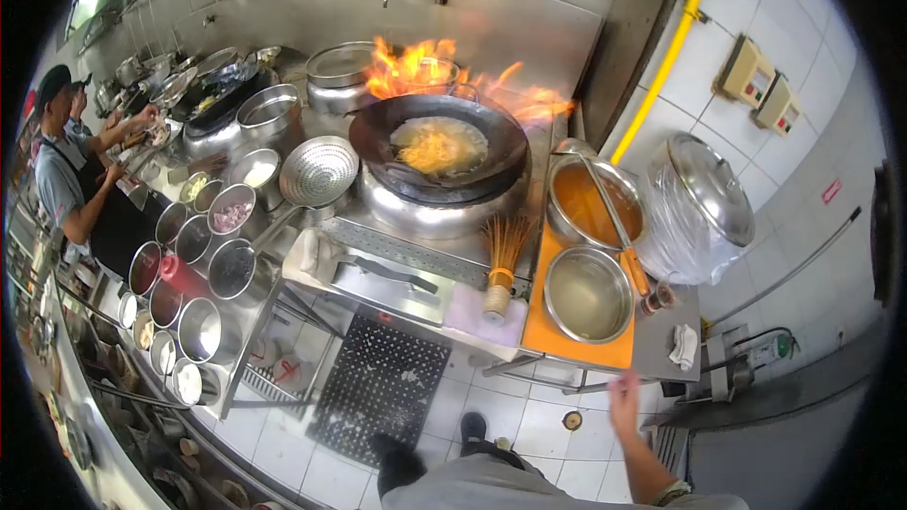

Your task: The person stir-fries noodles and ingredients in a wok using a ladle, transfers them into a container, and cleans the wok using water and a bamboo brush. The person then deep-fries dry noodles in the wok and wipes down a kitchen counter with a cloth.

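My right hand (624, 406) hangs low beside the counter's front edge, a little blurred, and its fingers do not show clearly. Nothing can be made out in it. My left hand is out of the picture. The nearest things to my right hand are an orange cutting board (540, 332) and a steel bowl of cloudy liquid (588, 295) standing on it. Behind that bowl is a pot of orange-brown broth (593, 196), with a wooden-handled ladle (635, 269) lying across it. Straight ahead, a large black wok (373, 137) holds yellow food in bubbling liquid.
Tall flames (411, 66) rise behind the wok. A bamboo brush (501, 288) lies at the stove's front edge. Left are a perforated strainer (319, 172) and several steel containers (208, 329). A co-worker (80, 165) stands far left. A black mat (378, 387) covers part of the floor.
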Demonstrator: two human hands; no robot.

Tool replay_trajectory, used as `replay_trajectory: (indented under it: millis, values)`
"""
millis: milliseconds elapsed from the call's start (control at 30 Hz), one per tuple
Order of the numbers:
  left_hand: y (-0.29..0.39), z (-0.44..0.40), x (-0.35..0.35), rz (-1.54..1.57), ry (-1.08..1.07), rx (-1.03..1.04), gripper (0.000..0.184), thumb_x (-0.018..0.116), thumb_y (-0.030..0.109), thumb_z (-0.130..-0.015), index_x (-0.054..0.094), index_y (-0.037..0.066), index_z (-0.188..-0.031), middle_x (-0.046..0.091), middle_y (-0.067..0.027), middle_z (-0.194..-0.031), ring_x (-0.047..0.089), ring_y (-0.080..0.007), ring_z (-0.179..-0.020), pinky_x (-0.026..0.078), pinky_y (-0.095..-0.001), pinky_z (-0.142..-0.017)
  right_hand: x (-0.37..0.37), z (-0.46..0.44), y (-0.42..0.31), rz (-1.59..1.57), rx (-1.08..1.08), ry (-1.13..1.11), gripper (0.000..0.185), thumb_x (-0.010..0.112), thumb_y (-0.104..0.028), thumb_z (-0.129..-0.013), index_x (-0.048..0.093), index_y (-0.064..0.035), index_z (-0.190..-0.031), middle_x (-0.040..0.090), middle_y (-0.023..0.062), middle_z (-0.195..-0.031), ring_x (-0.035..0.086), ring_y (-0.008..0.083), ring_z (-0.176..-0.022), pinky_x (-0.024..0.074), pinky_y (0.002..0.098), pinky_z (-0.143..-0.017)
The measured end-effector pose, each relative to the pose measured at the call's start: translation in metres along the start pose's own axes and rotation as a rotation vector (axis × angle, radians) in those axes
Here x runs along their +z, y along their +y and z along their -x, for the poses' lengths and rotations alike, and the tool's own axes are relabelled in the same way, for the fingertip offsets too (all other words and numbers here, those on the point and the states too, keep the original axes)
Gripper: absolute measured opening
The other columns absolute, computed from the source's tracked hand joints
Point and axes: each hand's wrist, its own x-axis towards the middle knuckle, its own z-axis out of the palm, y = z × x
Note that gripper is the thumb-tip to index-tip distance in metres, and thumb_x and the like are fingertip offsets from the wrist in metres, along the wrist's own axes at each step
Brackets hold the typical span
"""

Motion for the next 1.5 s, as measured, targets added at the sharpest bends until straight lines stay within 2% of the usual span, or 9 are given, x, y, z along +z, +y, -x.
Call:
replay_trajectory:
  millis: [67,133,200,233,367,900,967,1100,1500]
  values:
    - [-0.046,-0.063,-0.015,0.838,-0.245,-0.133,0.037,0.061,0.025,-0.088,0.050,0.004,-0.117,0.061,-0.0064,-0.076,0.057,-0.0177,-0.064,0.048,-0.0306,-0.063,0.043,0.059,0.000,0.093,0.186,-0.142,0.052,0.064,-0.026,-0.086,0.045,0.0044,-0.123,0.055,0.0111,-0.099,0.059,0.0213,-0.077,0.0491,0.0327,-0.072]
    - [-0.014,-0.052,-0.015,-0.054,0.060,0.210,0.038,0.062,0.024,-0.087,0.051,0.004,-0.117,0.064,-0.0118,-0.083,0.060,-0.0230,-0.068,0.050,-0.0344,-0.068,0.091,0.104,0.146,0.242,0.511,-0.463,0.079,0.055,-0.060,-0.084,0.042,0.0022,-0.131,0.058,0.0150,-0.101,0.057,0.0238,-0.076,0.0485,0.0337,-0.066]
    - [-0.025,-0.105,-0.038,-1.043,0.108,0.825,0.048,0.066,0.027,-0.083,0.049,0.004,-0.121,0.066,-0.0178,-0.089,0.063,-0.0302,-0.076,0.051,-0.0388,-0.074,0.104,0.154,0.063,0.280,0.854,-0.722,0.078,0.047,-0.067,-0.084,0.045,-0.0053,-0.131,0.057,0.0158,-0.114,0.058,0.0273,-0.087,0.0477,0.0378,-0.075]
    - [-0.004,-0.090,-0.045,-0.807,0.127,0.690,0.049,0.068,0.027,-0.081,0.050,0.005,-0.121,0.066,-0.0182,-0.090,0.063,-0.0318,-0.078,0.051,-0.0396,-0.074,0.122,0.171,0.022,0.192,1.103,-0.626,0.075,0.047,-0.067,-0.085,0.047,-0.0071,-0.130,0.057,0.0143,-0.114,0.059,0.0271,-0.090,0.0471,0.0384,-0.079]
    - [0.155,0.005,-0.085,-0.252,0.274,0.347,0.046,0.072,0.027,-0.077,0.056,0.003,-0.114,0.064,-0.0201,-0.091,0.062,-0.0363,-0.085,0.050,-0.0418,-0.073,0.178,0.202,0.064,0.239,0.775,-0.941,0.071,0.049,-0.062,-0.086,0.048,-0.0065,-0.129,0.058,0.0140,-0.114,0.059,0.0277,-0.093,0.0465,0.0393,-0.081]
    - [0.607,0.084,-0.110,-0.461,0.129,1.207,0.042,0.068,0.015,-0.080,0.056,0.004,-0.118,0.059,-0.0185,-0.111,0.056,-0.0355,-0.103,0.046,-0.0413,-0.088,0.240,0.085,-0.017,0.553,-0.238,-1.010,0.036,0.059,-0.014,-0.082,0.058,-0.0079,-0.117,0.063,0.0131,-0.110,0.058,0.0304,-0.106,0.0458,0.0400,-0.092]
    - [0.670,0.084,-0.096,-0.457,0.223,1.416,0.041,0.067,0.015,-0.080,0.056,0.004,-0.118,0.057,-0.0179,-0.112,0.053,-0.0372,-0.106,0.045,-0.0424,-0.090,0.245,0.052,-0.092,0.469,0.221,-1.094,0.037,0.058,-0.012,-0.081,0.058,-0.0097,-0.118,0.063,0.0111,-0.111,0.060,0.0291,-0.103,0.0476,0.0385,-0.090]
    - [0.781,0.076,-0.053,-0.525,0.591,1.778,0.035,0.070,0.017,-0.078,0.058,0.003,-0.108,0.055,-0.0170,-0.106,0.052,-0.0362,-0.101,0.044,-0.0417,-0.086,0.289,0.031,-0.008,0.340,-0.195,-0.958,0.041,0.061,-0.012,-0.079,0.058,-0.0134,-0.120,0.063,0.0110,-0.111,0.062,0.0311,-0.100,0.0487,0.0390,-0.089]
    - [0.809,0.022,-0.016,-0.622,0.457,1.699,0.019,0.061,0.022,-0.085,0.056,0.004,-0.083,0.054,-0.0152,-0.084,0.051,-0.0341,-0.081,0.041,-0.0445,-0.072,0.252,-0.009,-0.136,0.494,0.034,-1.174,0.037,0.057,-0.018,-0.079,0.058,-0.0112,-0.116,0.065,0.0177,-0.099,0.064,0.0320,-0.092,0.0499,0.0405,-0.078]
